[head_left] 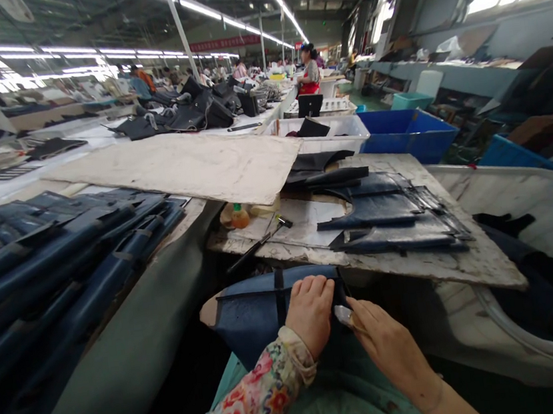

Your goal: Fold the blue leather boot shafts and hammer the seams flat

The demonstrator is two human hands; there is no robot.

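A dark blue leather bag piece (248, 304) with black strips rests over my lap, which a green cloth (350, 393) covers. My left hand (312, 313) is closed over its right part, fingers curled on the edge. Just to the right, my right hand (386, 338) is closed on a small whitish tool (343, 315) held against the piece's right edge; the fingers hide most of it, so its kind cannot be told. Ahead on the worn board (306, 247) lie a black-headed hammer (260, 241) and a small bottle of orange liquid (239, 217).
More blue leather pieces lie on the board (388, 210) and in rows at left (76, 258). A pale sheet (191, 167) overhangs the board. Blue (402, 128) and white bins (531, 189) stand at right. A person in a red apron (309, 75) stands farther off.
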